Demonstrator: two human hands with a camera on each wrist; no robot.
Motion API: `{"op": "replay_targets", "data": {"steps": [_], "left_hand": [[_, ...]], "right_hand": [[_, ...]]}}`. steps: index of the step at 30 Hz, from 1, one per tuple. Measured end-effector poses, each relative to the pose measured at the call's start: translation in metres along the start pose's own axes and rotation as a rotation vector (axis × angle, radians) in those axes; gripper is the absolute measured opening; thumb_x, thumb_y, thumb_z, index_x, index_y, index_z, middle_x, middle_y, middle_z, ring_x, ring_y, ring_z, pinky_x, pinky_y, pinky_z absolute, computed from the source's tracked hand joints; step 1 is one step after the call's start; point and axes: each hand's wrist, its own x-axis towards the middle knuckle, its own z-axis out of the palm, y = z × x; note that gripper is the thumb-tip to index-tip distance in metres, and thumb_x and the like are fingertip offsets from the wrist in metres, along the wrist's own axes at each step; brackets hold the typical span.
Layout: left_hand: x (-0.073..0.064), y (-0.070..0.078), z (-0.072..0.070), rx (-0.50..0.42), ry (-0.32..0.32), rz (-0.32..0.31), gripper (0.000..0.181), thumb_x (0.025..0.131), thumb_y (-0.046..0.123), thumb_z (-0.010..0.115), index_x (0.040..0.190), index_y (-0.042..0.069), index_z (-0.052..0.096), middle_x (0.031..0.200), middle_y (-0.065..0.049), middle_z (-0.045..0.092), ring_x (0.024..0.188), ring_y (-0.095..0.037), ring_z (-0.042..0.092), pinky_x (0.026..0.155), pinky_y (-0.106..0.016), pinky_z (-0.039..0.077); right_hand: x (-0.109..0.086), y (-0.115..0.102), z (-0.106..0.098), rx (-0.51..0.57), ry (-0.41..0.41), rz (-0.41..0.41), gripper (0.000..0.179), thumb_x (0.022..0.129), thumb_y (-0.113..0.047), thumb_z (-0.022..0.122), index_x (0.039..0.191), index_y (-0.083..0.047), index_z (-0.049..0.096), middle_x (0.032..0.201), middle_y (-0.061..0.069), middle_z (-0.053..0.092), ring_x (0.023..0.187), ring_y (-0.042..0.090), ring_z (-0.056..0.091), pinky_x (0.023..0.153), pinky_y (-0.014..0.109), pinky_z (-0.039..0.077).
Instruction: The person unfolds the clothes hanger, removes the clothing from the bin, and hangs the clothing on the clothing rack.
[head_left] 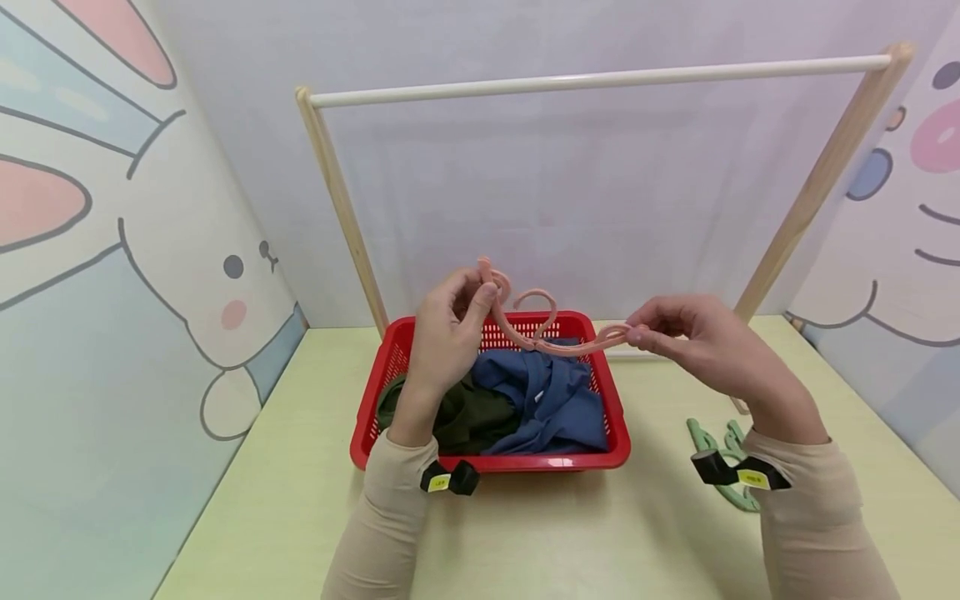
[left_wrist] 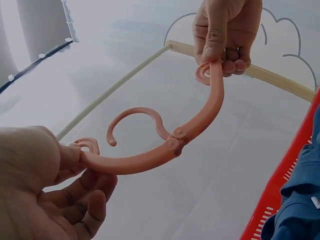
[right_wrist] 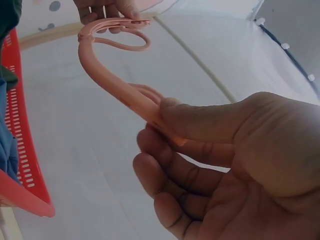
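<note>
A pink folding clothes hanger (head_left: 570, 348) is held up between both hands, over the back of the red basket. Its two arms spread from a hinged middle, and the hook (left_wrist: 135, 111) curls up from that joint. My left hand (head_left: 448, 333) pinches one arm's end between thumb and fingers. At the other end, my right hand (head_left: 697, 342) grips the tip the same way, thumb on top in the right wrist view. Below the hanger, blue cloth (head_left: 551, 400) and dark green cloth (head_left: 468, 412) lie bunched in the red basket (head_left: 491, 463).
Behind the basket stands a rack with a white rail (head_left: 600, 81) and wooden side posts (head_left: 825, 183). A green hanger (head_left: 738, 492) lies on the pale table (head_left: 525, 542) to the right, partly hidden by my right wrist. Walls with cartoon drawings flank the table.
</note>
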Motion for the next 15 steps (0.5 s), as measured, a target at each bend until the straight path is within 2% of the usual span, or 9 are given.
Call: {"op": "replay_targets", "data": {"steps": [6, 15], "left_hand": [[0.0005, 0.0007, -0.0004, -0.002, 0.008, 0.007, 0.024, 0.113, 0.019, 0.066, 0.125, 0.000, 0.074, 0.095, -0.014, 0.068, 0.074, -0.024, 0.055, 0.064, -0.029, 0.044], [0.0008, 0.0012, 0.0007, -0.022, 0.017, 0.015, 0.023, 0.113, 0.018, 0.066, 0.123, -0.001, 0.074, 0.095, -0.015, 0.069, 0.073, -0.025, 0.056, 0.065, -0.029, 0.043]], "right_hand": [[0.0014, 0.0027, -0.0007, -0.020, -0.121, 0.068, 0.012, 0.104, -0.023, 0.081, 0.114, -0.017, 0.082, 0.100, 0.002, 0.075, 0.092, 0.025, 0.067, 0.076, 0.031, 0.059], [0.0037, 0.0051, 0.0043, -0.006, -0.266, 0.059, 0.013, 0.104, -0.020, 0.081, 0.117, -0.016, 0.083, 0.099, -0.003, 0.077, 0.091, 0.021, 0.069, 0.077, 0.032, 0.061]]}}
